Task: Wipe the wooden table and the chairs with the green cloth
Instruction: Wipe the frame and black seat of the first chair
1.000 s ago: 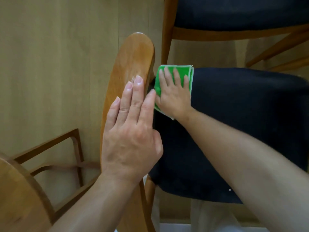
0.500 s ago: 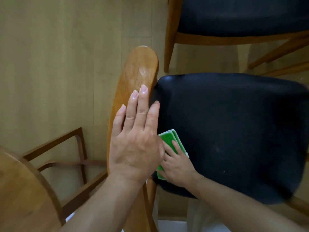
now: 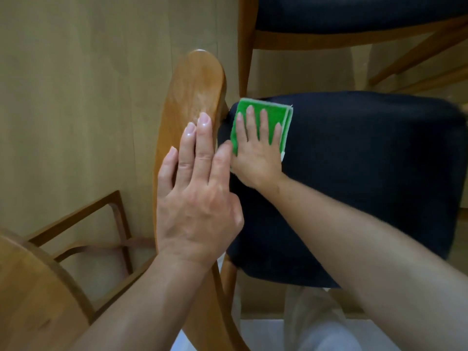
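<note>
Below me stands a wooden chair with a dark seat cushion (image 3: 367,178) and a curved wooden backrest (image 3: 195,89). My left hand (image 3: 197,196) rests flat on top of the backrest with straight fingers. The folded green cloth (image 3: 268,117) lies at the far left corner of the seat. On it my right hand (image 3: 255,153) presses down, fingers spread and straight.
A second chair (image 3: 354,19) with a dark seat stands just beyond. At lower left are the rounded edge of the wooden table (image 3: 33,295) and the frame of another chair (image 3: 101,224). Pale wooden floor (image 3: 76,97) lies to the left.
My right hand slid the cloth back along the seat's left edge, then forward again to the far corner. My left hand stayed on the backrest.
</note>
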Demonstrator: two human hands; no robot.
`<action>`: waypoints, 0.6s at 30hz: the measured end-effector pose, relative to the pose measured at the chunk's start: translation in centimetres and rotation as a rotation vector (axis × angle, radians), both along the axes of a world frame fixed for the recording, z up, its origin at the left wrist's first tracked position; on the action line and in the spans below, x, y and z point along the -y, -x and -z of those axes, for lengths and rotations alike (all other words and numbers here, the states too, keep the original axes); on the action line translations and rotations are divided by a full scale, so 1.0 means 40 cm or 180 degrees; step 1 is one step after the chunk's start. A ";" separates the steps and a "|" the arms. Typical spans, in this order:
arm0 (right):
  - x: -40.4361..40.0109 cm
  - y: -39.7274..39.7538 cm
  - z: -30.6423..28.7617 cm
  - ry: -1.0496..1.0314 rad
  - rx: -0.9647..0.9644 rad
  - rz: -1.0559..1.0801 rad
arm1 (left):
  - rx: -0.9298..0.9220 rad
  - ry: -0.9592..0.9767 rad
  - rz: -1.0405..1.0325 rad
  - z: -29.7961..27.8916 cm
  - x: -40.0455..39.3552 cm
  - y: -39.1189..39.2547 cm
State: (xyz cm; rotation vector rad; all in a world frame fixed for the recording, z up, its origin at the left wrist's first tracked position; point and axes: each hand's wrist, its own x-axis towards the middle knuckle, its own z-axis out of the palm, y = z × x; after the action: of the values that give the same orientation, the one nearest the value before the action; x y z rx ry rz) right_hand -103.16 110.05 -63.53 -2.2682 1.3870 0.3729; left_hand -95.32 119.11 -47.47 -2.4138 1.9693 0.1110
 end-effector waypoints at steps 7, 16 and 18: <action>-0.388 0.179 0.018 -0.0258 -0.0126 -0.1286 | 0.0042 -0.0099 0.0055 0.004 -0.003 -0.003; -0.103 0.062 0.029 0.0205 0.0091 -0.0829 | -0.0110 0.0028 -0.0010 0.003 -0.001 0.002; -0.010 -0.007 0.023 0.0124 0.0028 -0.0105 | -0.0155 0.0042 -0.0044 0.003 -0.003 0.003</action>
State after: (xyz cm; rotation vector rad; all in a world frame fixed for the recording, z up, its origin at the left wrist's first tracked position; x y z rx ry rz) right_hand -102.90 110.44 -64.44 -2.3238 1.3652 0.3489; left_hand -95.43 119.22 -47.59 -2.4562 1.9795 0.1589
